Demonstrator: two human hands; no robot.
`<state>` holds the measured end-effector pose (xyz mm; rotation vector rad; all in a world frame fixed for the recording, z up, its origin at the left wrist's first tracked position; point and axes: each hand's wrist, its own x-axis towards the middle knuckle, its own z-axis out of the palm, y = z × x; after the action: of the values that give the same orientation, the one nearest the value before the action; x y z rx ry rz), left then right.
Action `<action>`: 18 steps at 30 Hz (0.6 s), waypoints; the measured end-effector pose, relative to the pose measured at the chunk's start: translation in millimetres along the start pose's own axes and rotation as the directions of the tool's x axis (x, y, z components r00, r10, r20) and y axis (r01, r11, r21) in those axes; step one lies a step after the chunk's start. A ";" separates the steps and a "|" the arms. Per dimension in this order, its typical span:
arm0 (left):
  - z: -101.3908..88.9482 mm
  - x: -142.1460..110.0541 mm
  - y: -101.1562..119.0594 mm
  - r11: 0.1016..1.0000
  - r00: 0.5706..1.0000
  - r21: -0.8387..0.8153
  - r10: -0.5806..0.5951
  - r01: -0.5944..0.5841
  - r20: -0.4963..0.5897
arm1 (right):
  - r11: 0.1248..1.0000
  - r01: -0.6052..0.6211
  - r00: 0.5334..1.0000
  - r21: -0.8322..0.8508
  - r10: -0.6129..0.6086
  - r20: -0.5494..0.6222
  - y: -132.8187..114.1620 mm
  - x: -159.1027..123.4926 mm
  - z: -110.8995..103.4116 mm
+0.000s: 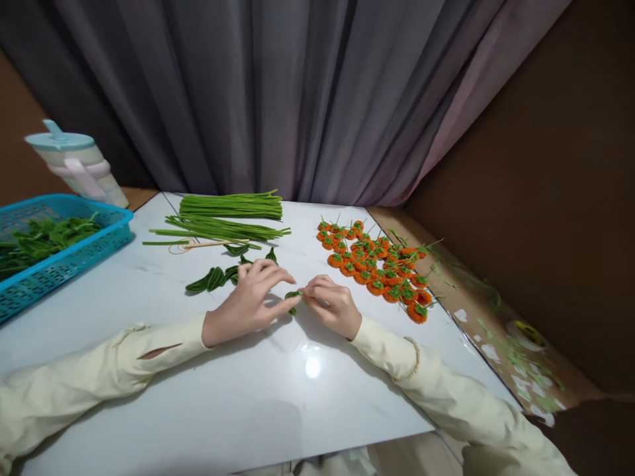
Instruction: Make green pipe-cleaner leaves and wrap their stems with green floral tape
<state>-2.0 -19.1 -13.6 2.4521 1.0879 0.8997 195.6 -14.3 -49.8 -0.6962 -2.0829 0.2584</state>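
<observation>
A small dark green pipe-cleaner leaf [292,295] is between my hands, above the middle of the table. My right hand [333,305] pinches its right end between thumb and fingertips. My left hand [254,296] comes from the other side, thumb and forefinger apart around the leaf, the thumb close against it. I cannot tell whether that thumb presses on it. Just behind my left hand lie several finished dark green leaves [213,279], partly hidden by the fingers. Farther back are bundles of bright green pipe cleaners [231,205].
Several orange pipe-cleaner flowers [376,287] with green tops stand grouped at the right. A blue basket [112,231] of green leaves sits at the left, near a tumbler [82,162]. A thin wooden stick [213,244] lies before the bundles. Scraps and a tape roll [526,335] lie beyond the right edge.
</observation>
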 end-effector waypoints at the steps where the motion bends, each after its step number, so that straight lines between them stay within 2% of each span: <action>1: 0.1 -1.3 1.0 0.991 0.996 0.103 0.082 -0.080 -0.017 | 0.999 -0.039 0.999 0.018 0.039 0.000 -0.9 0.1 0.7; 3: 0.6 -3.3 3.0 0.954 0.981 0.234 0.196 -0.190 -0.004 | 0.995 -0.089 0.996 0.040 0.088 0.016 -2.5 -0.3 2.2; 5: 1.1 -4.5 4.1 0.926 0.969 0.288 0.247 -0.244 0.025 | 0.994 -0.103 0.994 0.038 0.102 0.030 -3.3 -1.3 3.8; 10: 1.2 -3.5 0.8 0.937 0.966 0.238 0.238 -0.256 0.102 | 0.999 -0.039 0.998 -0.012 0.040 0.051 -3.2 -2.3 5.6; 13: -1.7 1.2 -2.6 0.987 0.977 0.084 0.123 -0.139 0.173 | 0.997 0.060 0.995 -0.047 -0.056 0.081 -2.7 -1.2 4.6; 15: -5.8 6.2 -3.3 0.998 0.968 -0.059 0.003 0.012 0.252 | 0.987 0.145 0.985 -0.075 -0.137 0.109 -2.1 -0.1 2.8; 16: -8.4 8.8 -2.9 0.986 0.951 -0.129 -0.062 0.105 0.304 | 0.976 0.194 0.975 -0.095 -0.182 0.128 -1.7 0.3 1.6; 18: -13.9 13.3 -1.0 0.927 0.888 -0.231 -0.176 0.294 0.425 | 0.940 0.308 0.943 -0.148 -0.281 0.177 -0.9 1.1 -1.1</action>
<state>-4.9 -8.0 2.0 2.0760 0.9971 0.4185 195.7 -14.5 -48.0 -0.4650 -2.3442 -0.0420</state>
